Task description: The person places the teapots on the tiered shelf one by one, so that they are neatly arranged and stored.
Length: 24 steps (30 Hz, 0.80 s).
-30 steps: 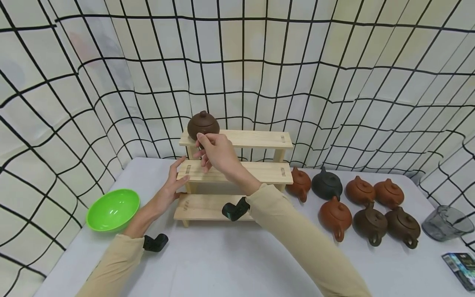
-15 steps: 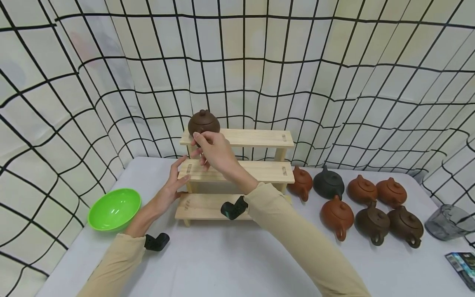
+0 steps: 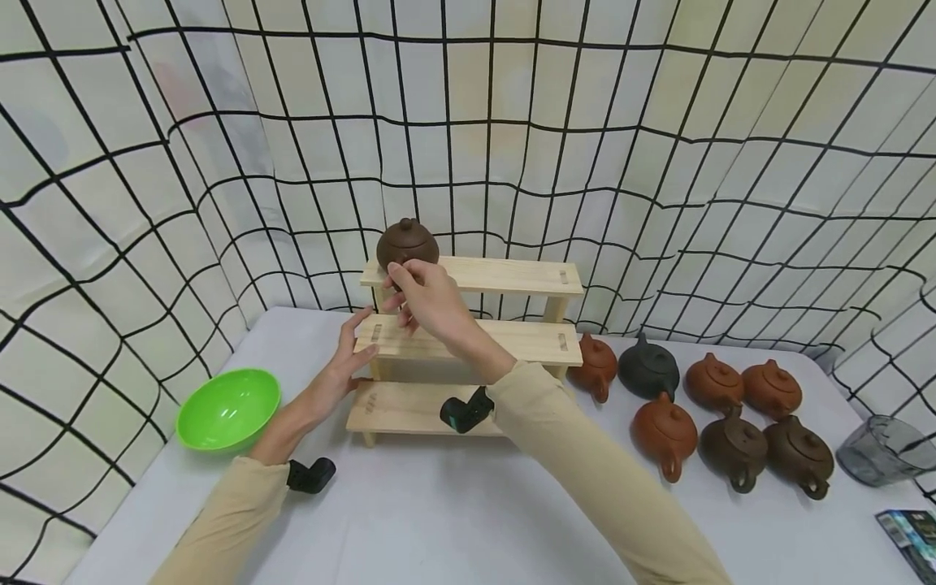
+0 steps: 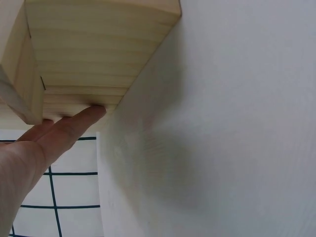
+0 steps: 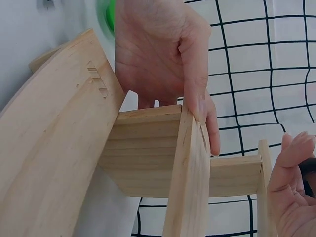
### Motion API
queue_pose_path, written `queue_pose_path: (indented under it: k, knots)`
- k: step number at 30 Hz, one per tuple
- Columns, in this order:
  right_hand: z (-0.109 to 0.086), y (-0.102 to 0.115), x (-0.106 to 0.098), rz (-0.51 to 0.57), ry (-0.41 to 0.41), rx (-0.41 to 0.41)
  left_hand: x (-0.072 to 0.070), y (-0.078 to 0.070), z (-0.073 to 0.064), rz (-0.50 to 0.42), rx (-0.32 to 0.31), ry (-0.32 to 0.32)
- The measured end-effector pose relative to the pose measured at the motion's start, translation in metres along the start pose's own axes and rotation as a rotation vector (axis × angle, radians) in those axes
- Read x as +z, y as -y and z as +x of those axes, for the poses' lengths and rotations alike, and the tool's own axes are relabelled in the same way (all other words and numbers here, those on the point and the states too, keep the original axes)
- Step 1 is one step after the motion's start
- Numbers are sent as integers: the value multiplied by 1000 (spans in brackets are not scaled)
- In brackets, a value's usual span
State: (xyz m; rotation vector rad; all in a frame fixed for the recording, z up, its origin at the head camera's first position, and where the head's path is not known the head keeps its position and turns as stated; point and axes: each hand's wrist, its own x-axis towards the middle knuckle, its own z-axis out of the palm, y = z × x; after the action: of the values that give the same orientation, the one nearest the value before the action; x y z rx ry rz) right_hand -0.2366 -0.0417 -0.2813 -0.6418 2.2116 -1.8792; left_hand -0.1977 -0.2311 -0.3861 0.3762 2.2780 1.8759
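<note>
The brown pot (image 3: 407,243) is found at the left end of the rack's top shelf (image 3: 504,275), upright, with its knobbed lid on. Its near, lower side is covered by the right hand (image 3: 434,302), so whether its base is fully borne by the wood cannot be told. A narrow pinch is made there by thumb and forefinger, judged to be on the handle, which is itself hidden. The rack (image 3: 461,410) is held at the left end of its middle shelf (image 3: 497,339) by the left hand (image 3: 337,374): the thumb is laid on the board and the fingers are set against the outer side. The lower two shelves are crossed by the right forearm.

The step in hand is judged to be the settling of the pot on the shelf, with the rack braced. For the next move, a level seat and a gentle loosening of the pinch seem called for, so that the pot is not tipped.

Farther out, a green bowl (image 3: 229,409) is seen at left. To the right of the rack are grouped a black teapot (image 3: 648,367), four red teapots (image 3: 664,435) and two brown teapots (image 3: 734,451); beyond them, a glass (image 3: 885,451) is placed near the table's right edge.
</note>
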Motion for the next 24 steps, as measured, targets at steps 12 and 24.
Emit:
queue_pose_path:
  k: [12,24]
  knots:
    - [-56,2,-24,42,81,51,3,0,-1,12,-9,-17]
    - [-164,-13,-95,-167,179,50,3,0,-2,11,15,-12]
